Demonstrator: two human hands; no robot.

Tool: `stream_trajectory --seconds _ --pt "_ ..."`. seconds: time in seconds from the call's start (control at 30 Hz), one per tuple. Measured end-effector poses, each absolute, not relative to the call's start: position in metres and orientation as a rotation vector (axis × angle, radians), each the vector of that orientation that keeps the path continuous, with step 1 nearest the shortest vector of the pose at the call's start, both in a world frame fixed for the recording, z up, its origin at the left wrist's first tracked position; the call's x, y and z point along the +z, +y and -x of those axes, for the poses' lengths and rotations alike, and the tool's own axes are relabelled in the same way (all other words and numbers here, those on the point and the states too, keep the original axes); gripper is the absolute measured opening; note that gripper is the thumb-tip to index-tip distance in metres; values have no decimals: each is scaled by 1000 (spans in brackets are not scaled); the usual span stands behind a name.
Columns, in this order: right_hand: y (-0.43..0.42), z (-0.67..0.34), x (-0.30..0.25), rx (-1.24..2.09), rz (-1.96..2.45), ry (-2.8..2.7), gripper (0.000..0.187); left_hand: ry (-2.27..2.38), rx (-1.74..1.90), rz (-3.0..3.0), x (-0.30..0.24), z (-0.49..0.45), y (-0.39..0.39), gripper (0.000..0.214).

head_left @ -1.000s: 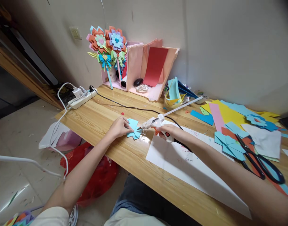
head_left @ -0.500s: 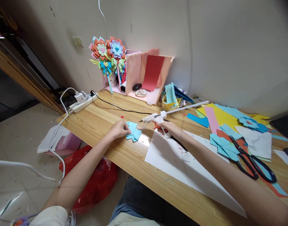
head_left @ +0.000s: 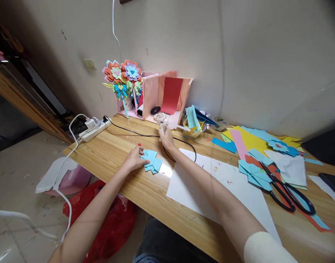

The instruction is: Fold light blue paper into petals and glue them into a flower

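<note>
My left hand (head_left: pixel 133 159) is at the left edge of a light-blue folded paper flower (head_left: pixel 153 165) lying on the table. The thumb rests across the paper while the other fingers are curled by its edge, holding it. Farther back, my right hand (head_left: pixel 166 138) is closed round a white hot glue gun (head_left: pixel 164 126), in front of the pink box (head_left: pixel 150 95). The gun is partly hidden by the fingers, and its white glue stick (head_left: pixel 183 128) points right. A black cord loops beneath that wrist.
Two finished paper flowers on stems (head_left: pixel 125 104) lean at the box. A power strip (head_left: pixel 96 129) lies at the table's left end. White paper (head_left: pixel 189 193) sits under my right forearm. Black scissors (head_left: pixel 284 190), another blue flower (head_left: pixel 253 174) and coloured paper (head_left: pixel 245 137) are at right.
My right hand has carried the glue gun away from beside the blue flower, back and left toward the pink box. My left hand stays at the flower, its thumb now stretched over the paper.
</note>
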State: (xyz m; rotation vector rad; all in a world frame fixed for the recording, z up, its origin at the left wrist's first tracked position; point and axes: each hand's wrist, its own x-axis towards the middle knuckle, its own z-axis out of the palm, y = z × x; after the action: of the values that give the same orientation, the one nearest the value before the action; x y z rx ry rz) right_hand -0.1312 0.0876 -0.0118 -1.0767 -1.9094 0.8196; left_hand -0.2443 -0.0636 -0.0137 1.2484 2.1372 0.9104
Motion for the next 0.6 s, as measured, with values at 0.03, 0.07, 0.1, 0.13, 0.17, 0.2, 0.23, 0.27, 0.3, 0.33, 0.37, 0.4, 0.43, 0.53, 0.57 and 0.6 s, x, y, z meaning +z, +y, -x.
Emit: stream_trajectory --seconds 0.03,0.07,0.1,0.13,0.17,0.2,0.23,0.27,0.3,0.33,0.37,0.4,0.43,0.53,0.57,0.6 --pt "87 134 -16 797 1124 -1946 27 2133 927 -1260 -15 245 -64 61" --pt "87 135 -20 788 1148 -1966 27 2132 945 -1272 -16 246 -66 57" --pt "87 135 -23 781 1161 -1984 27 2136 964 -1290 -16 246 -67 53" --pt "86 135 -25 776 1162 -2002 27 2151 983 -1311 -16 246 -69 48" --pt "86 134 -25 774 1150 -2022 27 2178 1001 -1345 -14 245 -71 43" --pt "86 132 -25 772 1136 -2046 27 2208 1013 -1392 -12 243 -73 38" --pt "86 130 -24 770 1120 -2073 27 2236 1013 -1436 -9 240 -75 34" --pt "85 128 -23 769 1105 -2101 28 2263 1019 -1469 -4 235 -76 32" --pt "83 125 -21 769 1090 -2127 29 2275 1021 -1509 1 229 -77 31" --pt "82 121 -19 767 1076 -2150 30 2281 1034 -1556 7 221 -77 28" --pt "79 116 -17 763 1061 -2171 32 2268 1045 -1605 13 211 -76 26" --pt "77 109 -14 757 1042 -2191 35 2239 1053 -1649 20 200 -74 24" --pt "74 99 -12 749 1025 -2205 38 2203 1058 -1689 25 188 -72 23" --pt "69 48 -4 720 998 -2233 38 2086 1110 -1800 36 148 -63 21" --pt "68 22 -2 712 1004 -2239 34 2037 1129 -1811 37 134 -59 21" --pt "68 -7 1 701 1022 -2240 29 1977 1134 -1821 36 121 -54 22"
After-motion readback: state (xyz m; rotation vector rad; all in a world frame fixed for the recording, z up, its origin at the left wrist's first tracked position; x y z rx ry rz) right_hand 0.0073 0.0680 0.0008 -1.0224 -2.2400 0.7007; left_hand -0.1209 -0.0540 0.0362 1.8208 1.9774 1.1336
